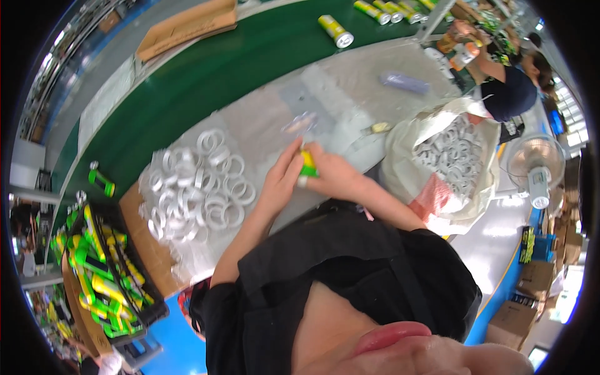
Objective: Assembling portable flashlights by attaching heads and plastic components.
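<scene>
In front of a black shirt [350,262], the left hand [281,178] and right hand [334,176] meet over the counter [356,128] — fingers [292,153] closed around a green-and-yellow tube [308,164], partly hidden between them. White rings [200,187] lie heaped to the left; an open sack [400,150] of rings stands at right. A black crate [153,297] brims with green-and-yellow pieces [100,269]. Farther off, a purple roll [405,82] rests on the counter — beyond it, more tubes [335,31], a cardboard tray [187,28] and a co-worker [509,92].
</scene>
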`<state>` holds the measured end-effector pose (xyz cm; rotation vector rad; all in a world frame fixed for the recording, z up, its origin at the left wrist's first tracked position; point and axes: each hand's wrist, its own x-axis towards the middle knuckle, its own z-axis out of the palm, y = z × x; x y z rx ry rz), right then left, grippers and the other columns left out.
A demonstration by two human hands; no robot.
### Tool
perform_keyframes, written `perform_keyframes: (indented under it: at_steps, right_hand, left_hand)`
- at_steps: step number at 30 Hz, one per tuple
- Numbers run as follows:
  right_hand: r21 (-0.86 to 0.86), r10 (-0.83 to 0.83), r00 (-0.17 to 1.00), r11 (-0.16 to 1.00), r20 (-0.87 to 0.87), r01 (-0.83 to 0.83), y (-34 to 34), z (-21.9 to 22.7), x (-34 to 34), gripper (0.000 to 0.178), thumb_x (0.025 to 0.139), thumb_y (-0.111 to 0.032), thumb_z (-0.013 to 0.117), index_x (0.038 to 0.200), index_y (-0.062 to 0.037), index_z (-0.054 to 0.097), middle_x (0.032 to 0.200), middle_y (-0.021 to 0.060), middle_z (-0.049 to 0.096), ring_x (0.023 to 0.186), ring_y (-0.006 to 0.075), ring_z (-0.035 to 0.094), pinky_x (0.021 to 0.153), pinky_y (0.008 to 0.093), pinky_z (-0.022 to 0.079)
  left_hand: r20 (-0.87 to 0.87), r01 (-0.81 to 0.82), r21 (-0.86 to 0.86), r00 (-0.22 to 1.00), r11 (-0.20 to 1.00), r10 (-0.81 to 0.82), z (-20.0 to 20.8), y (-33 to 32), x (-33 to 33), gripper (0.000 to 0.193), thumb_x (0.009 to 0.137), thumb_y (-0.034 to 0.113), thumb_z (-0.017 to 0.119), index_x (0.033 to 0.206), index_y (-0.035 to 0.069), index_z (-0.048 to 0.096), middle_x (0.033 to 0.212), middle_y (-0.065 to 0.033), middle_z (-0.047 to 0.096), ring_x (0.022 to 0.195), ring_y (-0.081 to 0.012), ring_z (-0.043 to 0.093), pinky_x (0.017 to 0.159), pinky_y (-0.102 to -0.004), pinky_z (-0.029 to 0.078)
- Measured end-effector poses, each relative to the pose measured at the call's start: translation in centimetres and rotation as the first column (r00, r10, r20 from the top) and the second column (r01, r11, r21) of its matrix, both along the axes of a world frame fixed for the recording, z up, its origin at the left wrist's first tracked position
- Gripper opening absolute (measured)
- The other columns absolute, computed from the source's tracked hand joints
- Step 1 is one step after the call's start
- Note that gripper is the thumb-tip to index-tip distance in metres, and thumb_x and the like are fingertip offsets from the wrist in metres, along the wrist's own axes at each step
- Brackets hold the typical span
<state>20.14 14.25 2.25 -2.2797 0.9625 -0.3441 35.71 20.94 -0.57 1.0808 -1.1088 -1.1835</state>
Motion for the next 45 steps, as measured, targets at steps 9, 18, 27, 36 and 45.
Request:
perform_keyframes:
  at_steps: [9, 18, 27, 36, 45]
  right_hand:
    - [-0.024, 0.000, 0.990, 1.000, -0.142, -0.003, 0.7, 1.0, -1.1, 0.054, 0.082, -0.036, 0.069, 0.110, 0.0001, 0.041, 0.089, 0.0245, 0.065, 0.078, 0.0433, 0.065, 0.068, 0.0496, 0.052]
    - [-0.142, 0.049, 0.990, 0.987, -0.135, -0.069, 1.2, 0.6, -1.4, 0.056, 0.078, -0.035, 0.072, 0.115, -0.0028, 0.045, 0.092, 0.0194, 0.065, 0.080, 0.0388, 0.066, 0.069, 0.0464, 0.052]
    - [-0.156, 0.046, 0.995, 0.986, -0.091, -0.060, 1.1, 0.8, -1.4, 0.056, 0.077, -0.038, 0.072, 0.115, -0.0051, 0.047, 0.094, 0.0189, 0.065, 0.080, 0.0386, 0.065, 0.070, 0.0464, 0.052]
    - [-0.053, 0.047, 0.997, 0.997, -0.056, -0.050, 1.3, 1.1, -1.0, 0.056, 0.080, -0.038, 0.071, 0.117, -0.0054, 0.045, 0.096, 0.0205, 0.065, 0.082, 0.0406, 0.065, 0.071, 0.0483, 0.051]
    - [0.144, 0.038, 0.980, 0.987, 0.197, -0.067, 1.3, 1.7, 0.0, 0.069, 0.084, -0.044, 0.071, 0.127, 0.0005, 0.042, 0.097, 0.0278, 0.064, 0.094, 0.0450, 0.063, 0.078, 0.0452, 0.051]
  left_hand:
    - [0.179, 0.025, -0.012, 0.984, 1.000, -0.022, -0.3, 0.4, -1.3, 0.046, 0.105, 0.026, 0.038, 0.143, 0.000, 0.042, 0.134, -0.0169, 0.054, 0.124, -0.0209, 0.050, 0.104, -0.0295, 0.036]
    - [0.152, -0.019, 0.032, 0.988, 0.999, 0.014, -0.1, 0.8, -1.7, 0.043, 0.105, 0.025, 0.038, 0.141, 0.002, 0.045, 0.133, -0.0160, 0.054, 0.123, -0.0207, 0.050, 0.103, -0.0297, 0.036]
    - [0.063, -0.060, 0.059, 0.996, 0.996, 0.056, -0.7, 0.8, -1.3, 0.042, 0.105, 0.024, 0.037, 0.139, 0.002, 0.047, 0.124, -0.0134, 0.058, 0.114, -0.0164, 0.052, 0.098, -0.0280, 0.039]
    - [0.287, -0.278, -0.130, 0.908, 0.952, 0.305, -0.2, 0.6, -1.5, 0.034, 0.105, 0.022, 0.036, 0.104, -0.001, 0.061, 0.088, -0.0098, 0.065, 0.077, -0.0149, 0.060, 0.071, -0.0290, 0.048]
    - [0.511, -0.136, -0.601, 0.692, 0.788, 0.510, 2.2, 0.2, 1.7, 0.010, 0.090, 0.015, 0.060, 0.090, 0.005, 0.061, 0.074, -0.0127, 0.059, 0.063, -0.0303, 0.059, 0.056, -0.0385, 0.046]
